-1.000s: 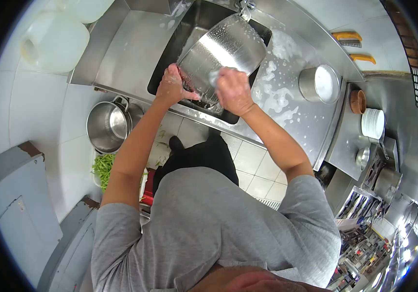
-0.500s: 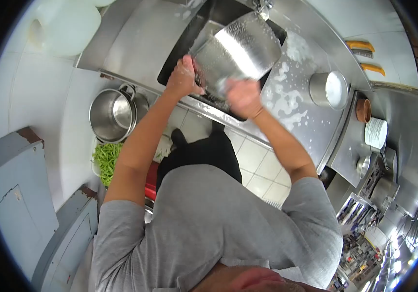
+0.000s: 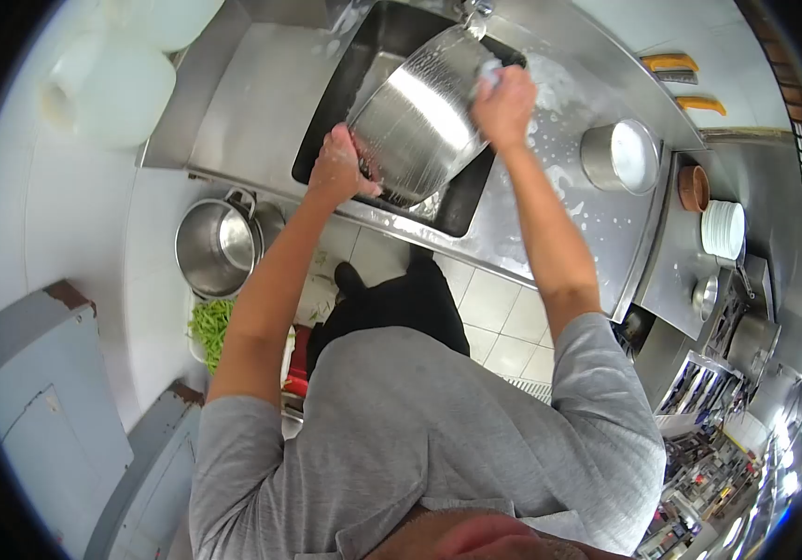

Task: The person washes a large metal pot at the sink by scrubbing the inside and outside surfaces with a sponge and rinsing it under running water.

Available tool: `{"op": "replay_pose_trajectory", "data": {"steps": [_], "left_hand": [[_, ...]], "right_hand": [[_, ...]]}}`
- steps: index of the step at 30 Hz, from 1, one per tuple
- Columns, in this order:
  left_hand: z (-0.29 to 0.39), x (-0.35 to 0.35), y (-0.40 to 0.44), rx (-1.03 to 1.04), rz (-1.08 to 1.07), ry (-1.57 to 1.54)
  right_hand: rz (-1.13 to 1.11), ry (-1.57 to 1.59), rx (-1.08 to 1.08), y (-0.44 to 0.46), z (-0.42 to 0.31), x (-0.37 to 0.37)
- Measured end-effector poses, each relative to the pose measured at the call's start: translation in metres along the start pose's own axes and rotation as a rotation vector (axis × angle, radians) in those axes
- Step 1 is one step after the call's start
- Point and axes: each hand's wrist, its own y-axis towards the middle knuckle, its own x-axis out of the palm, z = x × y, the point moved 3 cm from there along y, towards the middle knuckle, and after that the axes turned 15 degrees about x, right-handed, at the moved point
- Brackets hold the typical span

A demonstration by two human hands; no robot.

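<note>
A large steel pot point(image 3: 424, 112) lies tilted in the dark sink point(image 3: 461, 210), its wall wet and streaked with water. My left hand point(image 3: 337, 168) is closed on the pot's lower left edge, the thumb pointing toward the sink's front. At the pot's upper right my right hand point(image 3: 505, 105) presses a pale scouring pad point(image 3: 489, 71) against the wall. The fingers cover most of the pad, so its exact kind is hard to make out. Just above the pot is the metal tap point(image 3: 475, 9).
Suds lie on the steel drainboard point(image 3: 597, 247) around a smaller pot point(image 3: 620, 157). Orange-handled knives point(image 3: 669, 63) hang on the wall. At left are stacked steel pots point(image 3: 219, 247) and green vegetables point(image 3: 209, 331). White plates point(image 3: 723, 230) stand at right.
My right hand has moved with the pad from the pot's lower edge up to its upper right. The left hand keeps its hold. The pot's wall now shows running water streaks.
</note>
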Motion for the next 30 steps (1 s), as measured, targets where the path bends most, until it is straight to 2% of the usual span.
{"op": "replay_pose_trajectory", "data": {"steps": [1, 3, 6, 7, 8, 9, 10, 13, 14, 17, 18, 21, 22, 23, 25, 27, 28, 30], "left_hand": [[-0.003, 0.002, 0.000, 0.013, 0.004, -0.007], [-0.001, 0.002, 0.001, 0.009, 0.005, -0.026], [-0.006, 0.006, 0.001, 0.014, 0.034, 0.005], [-0.007, 0.004, 0.005, 0.011, 0.030, -0.003], [-0.005, 0.004, 0.002, 0.001, 0.011, -0.014], [-0.003, 0.003, 0.000, -0.002, -0.007, -0.022], [-0.003, 0.004, 0.001, -0.022, -0.035, 0.019], [-0.008, 0.006, 0.001, -0.029, 0.007, -0.011], [-0.007, 0.007, 0.000, 0.009, 0.041, 0.021], [0.002, -0.003, 0.005, -0.071, -0.089, -0.033], [0.000, 0.001, 0.003, -0.042, -0.059, -0.013], [-0.011, 0.011, 0.001, 0.040, 0.007, 0.068], [-0.013, 0.014, 0.001, 0.048, 0.006, 0.094], [-0.014, 0.016, 0.000, 0.054, -0.001, 0.123], [-0.010, 0.017, -0.007, 0.065, 0.020, 0.091], [-0.012, 0.014, -0.002, 0.129, 0.082, 0.091], [-0.010, 0.013, -0.003, 0.150, 0.088, 0.095], [-0.011, 0.010, 0.003, 0.062, 0.049, 0.084]], "right_hand": [[-0.005, -0.093, 0.008, -0.003, -0.013, 0.000], [-0.376, 0.109, -0.417, -0.061, -0.074, -0.032], [-0.208, 0.158, -0.459, -0.051, -0.064, -0.032], [0.003, -0.101, -0.301, -0.028, -0.048, -0.015], [-0.036, 0.026, -0.101, 0.010, -0.021, 0.001], [-0.227, 0.140, 0.220, 0.047, 0.013, 0.017], [-0.279, 0.208, 0.361, 0.067, 0.040, 0.027], [-0.109, 0.110, -0.063, 0.026, 0.009, 0.003], [-0.151, 0.199, -0.288, 0.006, -0.022, -0.020], [-0.188, 0.245, -0.134, 0.047, 0.021, 0.007], [-0.354, 0.279, 0.244, 0.074, 0.052, 0.029], [-0.244, 0.170, 0.065, 0.060, 0.048, 0.023], [-0.163, 0.164, -0.184, 0.036, 0.016, -0.001], [-0.251, 0.285, -0.295, 0.017, -0.011, -0.023], [-0.262, 0.253, -0.154, 0.028, 0.004, -0.009], [-0.478, 0.330, 0.412, 0.081, 0.053, 0.030], [-0.430, 0.242, 0.423, 0.086, 0.053, 0.028], [-0.248, 0.185, 0.053, 0.065, 0.027, 0.017]]}}
